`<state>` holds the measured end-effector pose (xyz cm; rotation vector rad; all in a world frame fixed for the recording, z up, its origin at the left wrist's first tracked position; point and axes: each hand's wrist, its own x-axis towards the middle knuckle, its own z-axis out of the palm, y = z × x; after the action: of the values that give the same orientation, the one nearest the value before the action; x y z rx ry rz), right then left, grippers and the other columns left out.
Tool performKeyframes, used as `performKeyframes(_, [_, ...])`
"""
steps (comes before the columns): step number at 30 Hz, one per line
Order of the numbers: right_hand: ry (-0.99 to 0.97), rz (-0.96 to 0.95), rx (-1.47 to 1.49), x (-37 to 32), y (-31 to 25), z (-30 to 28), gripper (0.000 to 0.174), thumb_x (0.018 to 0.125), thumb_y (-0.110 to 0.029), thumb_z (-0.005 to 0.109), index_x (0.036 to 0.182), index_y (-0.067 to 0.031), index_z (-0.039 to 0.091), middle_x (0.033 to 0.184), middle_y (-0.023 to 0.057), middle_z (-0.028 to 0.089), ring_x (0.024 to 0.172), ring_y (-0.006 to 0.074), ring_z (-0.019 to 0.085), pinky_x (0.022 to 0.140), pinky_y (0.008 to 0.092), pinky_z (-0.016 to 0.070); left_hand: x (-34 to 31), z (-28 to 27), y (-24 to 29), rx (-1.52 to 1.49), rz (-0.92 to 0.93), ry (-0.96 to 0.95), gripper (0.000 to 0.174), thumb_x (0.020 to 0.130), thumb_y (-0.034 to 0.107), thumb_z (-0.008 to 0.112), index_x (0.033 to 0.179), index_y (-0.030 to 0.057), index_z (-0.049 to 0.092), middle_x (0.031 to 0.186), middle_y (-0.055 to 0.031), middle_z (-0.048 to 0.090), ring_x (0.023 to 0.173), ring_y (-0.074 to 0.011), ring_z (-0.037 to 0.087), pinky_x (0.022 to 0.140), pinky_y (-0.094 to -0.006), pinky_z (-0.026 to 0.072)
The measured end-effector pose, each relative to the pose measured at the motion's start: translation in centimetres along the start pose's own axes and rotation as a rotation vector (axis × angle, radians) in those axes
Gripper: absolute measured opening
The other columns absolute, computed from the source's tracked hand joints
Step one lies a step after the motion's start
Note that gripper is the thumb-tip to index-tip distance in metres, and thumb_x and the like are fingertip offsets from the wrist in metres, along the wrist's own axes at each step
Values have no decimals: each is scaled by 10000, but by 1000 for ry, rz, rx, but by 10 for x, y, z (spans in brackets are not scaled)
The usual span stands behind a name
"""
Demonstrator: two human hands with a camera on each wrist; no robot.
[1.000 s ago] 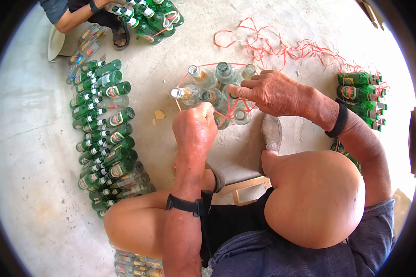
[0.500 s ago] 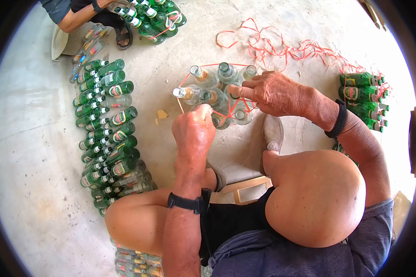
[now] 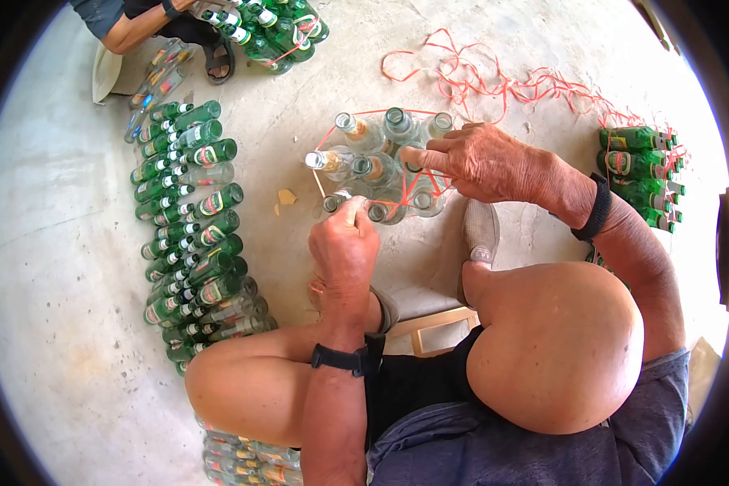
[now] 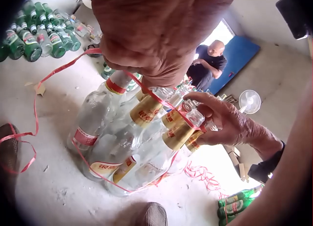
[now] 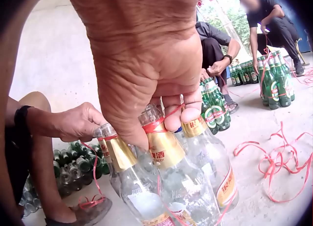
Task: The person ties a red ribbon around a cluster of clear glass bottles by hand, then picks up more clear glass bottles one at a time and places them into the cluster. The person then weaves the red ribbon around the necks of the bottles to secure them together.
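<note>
Clear glass bottles [image 3: 373,168] stand upright in a tight cluster on the floor, some with gold neck foil, as the wrist views show. Red plastic strap [image 4: 68,65] runs round the cluster low down and also crosses between the necks. At the cluster's near left side my left hand [image 3: 345,247] pinches the strap between thumb and curled forefinger. My right hand [image 3: 486,166] reaches over from the right, thumb and fingers gripping a strapped bottle neck [image 5: 155,125]. Part of that grip is hidden by the palm in the right wrist view.
Rows of green bottles [image 3: 219,198] lie along the left. Loose red strap [image 3: 502,85] tangles across the floor beyond, towards bundled green bottles [image 3: 636,166] at right. Another person's arm [image 3: 138,31] reaches to a green bundle [image 3: 279,36]. A shoe [image 3: 482,231] stands close by the cluster.
My left hand has drawn back slightly towards my body, uncovering another bottle mouth at the near left. The right hand stays at the necks, almost unmoved.
</note>
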<state>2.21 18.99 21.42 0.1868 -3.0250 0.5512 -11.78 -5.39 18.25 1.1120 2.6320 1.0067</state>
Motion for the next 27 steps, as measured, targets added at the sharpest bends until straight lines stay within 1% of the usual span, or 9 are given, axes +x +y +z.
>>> performKeyframes(5, [-11, 8, 2, 0, -1, -1, 809, 757, 4, 689, 1536, -96, 497, 917, 89, 651, 831, 339, 712, 698, 461, 587, 3, 2, 0, -25, -32, -5, 105, 893, 18, 739, 967, 25, 812, 812, -206, 753, 705, -327, 762, 649, -390, 567])
performKeyframes(8, [-9, 16, 35, 0, -3, -3, 799, 752, 18, 681, 1521, -101, 498, 926, 98, 651, 850, 353, 710, 711, 470, 586, 2, 5, -2, -78, -3, 38, 108, 890, 6, 743, 973, 16, 811, 808, -207, 752, 689, -328, 754, 640, -385, 558])
performKeyframes(11, [-70, 18, 4, 2, -6, -11, 781, 780, 44, 643, 1538, -70, 497, 1077, 129, 734, 941, 341, 745, 735, 441, 638, 2, 10, -6, -134, -4, 54, 108, 888, -2, 748, 977, 6, 810, 805, -213, 749, 674, -314, 748, 629, -378, 552])
performKeyframes(14, [-45, 14, 36, 2, -4, -8, 787, 771, 55, 643, 1535, -75, 505, 1074, 126, 738, 950, 339, 745, 738, 442, 637, 0, 7, -1, -88, -87, 38, 94, 890, 44, 760, 963, 59, 817, 832, -212, 749, 756, -380, 756, 661, -437, 573])
performKeyframes(17, [-20, 17, 26, 1, -8, -10, 783, 771, 60, 640, 1532, -79, 513, 1042, 117, 734, 946, 338, 743, 733, 445, 631, -7, 11, -4, -132, -84, 102, 102, 897, 54, 759, 984, 59, 813, 845, -213, 750, 763, -377, 758, 663, -433, 575])
performKeyframes(20, [-75, 55, -6, 1, -10, -10, 787, 772, 59, 640, 1534, -92, 514, 1002, 111, 721, 950, 339, 739, 729, 453, 623, -15, 12, -4, -157, -146, 105, 117, 912, 64, 755, 1017, 59, 806, 857, -216, 751, 771, -379, 759, 665, -424, 579])
performKeyframes(23, [-17, 45, 52, -1, -9, -7, 797, 772, 59, 639, 1541, -108, 513, 973, 108, 704, 953, 338, 735, 729, 457, 618, -23, 15, -4, -179, -172, 143, 124, 930, 80, 753, 1043, 57, 799, 868, -221, 749, 770, -374, 761, 665, -415, 580])
performKeyframes(26, [-23, 50, 79, -1, -8, -6, 803, 776, 49, 638, 1549, -124, 509, 980, 107, 702, 959, 336, 732, 735, 463, 619, -28, 17, -4, -212, -127, 186, 130, 944, 73, 749, 1061, 36, 791, 871, -220, 756, 754, -334, 776, 660, -389, 583])
performKeyframes(27, [-29, 58, 79, -1, -7, -5, 806, 777, 46, 638, 1553, -128, 507, 985, 105, 700, 961, 335, 732, 735, 464, 618, -30, 17, -4, -233, -102, 216, 131, 949, 47, 743, 1067, 7, 782, 847, -189, 753, 725, -257, 731, 648, -358, 564])
